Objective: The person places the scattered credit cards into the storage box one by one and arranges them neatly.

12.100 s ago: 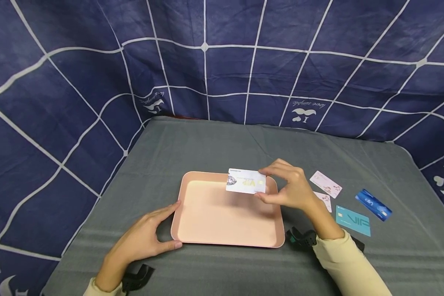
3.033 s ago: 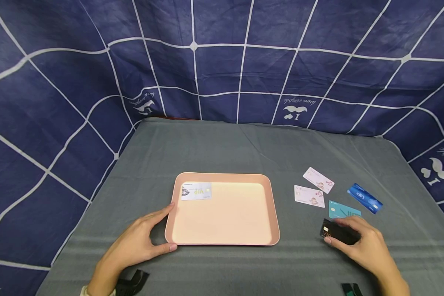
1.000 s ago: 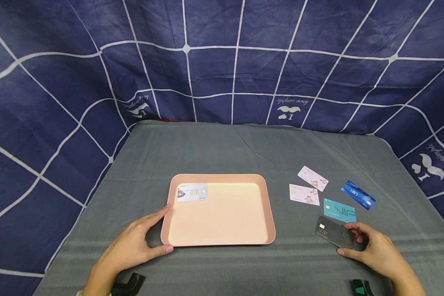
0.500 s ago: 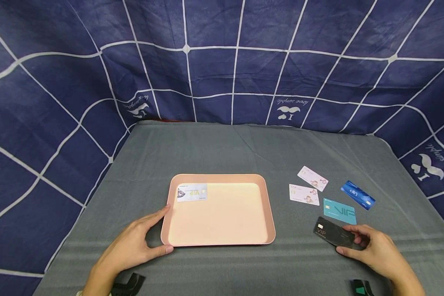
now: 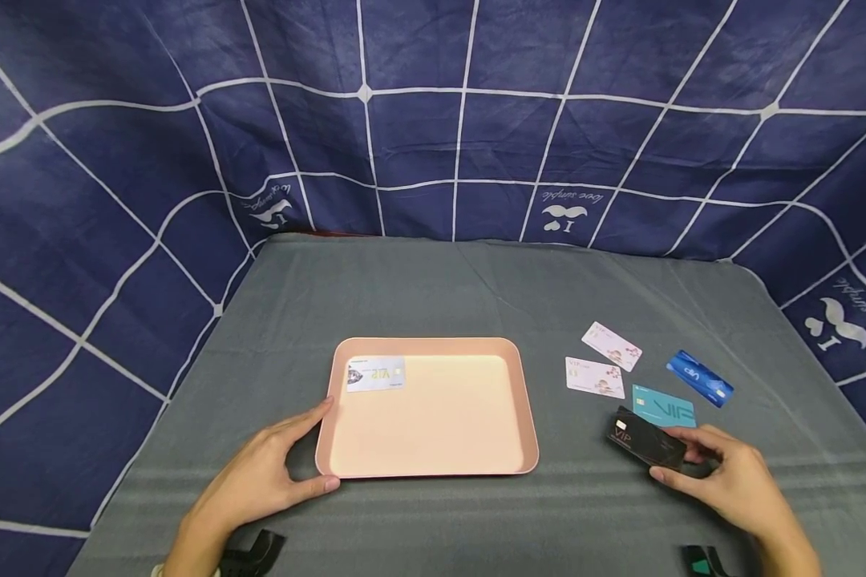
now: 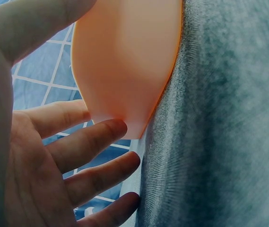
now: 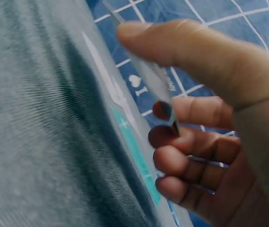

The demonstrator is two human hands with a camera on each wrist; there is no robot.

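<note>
My right hand point(image 5: 725, 481) pinches a black VIP card point(image 5: 638, 437) between thumb and fingers at its right end. That card is tilted up, close over the grey cloth, and overlaps the corner of a teal VIP card point(image 5: 657, 405) in the head view. In the right wrist view the held card point(image 7: 151, 78) shows nearly edge-on. My left hand point(image 5: 260, 473) rests against the left side of a pink tray point(image 5: 433, 347), index finger and thumb at its rim. Inside the tray, at its far left corner, lies a white VIP card point(image 5: 378, 374).
Two pale pink cards, the far one point(image 5: 612, 346) and the near one point(image 5: 593, 377), lie right of the tray. A blue card point(image 5: 700, 378) lies farther right. Grey cloth point(image 5: 433, 529) covers the table; a dark blue checked curtain point(image 5: 433, 136) hangs behind.
Twelve seconds ago my right hand held the white card over the tray; it now lies in the tray. Since then that hand has taken the black card and tilted it up. My left hand stays put.
</note>
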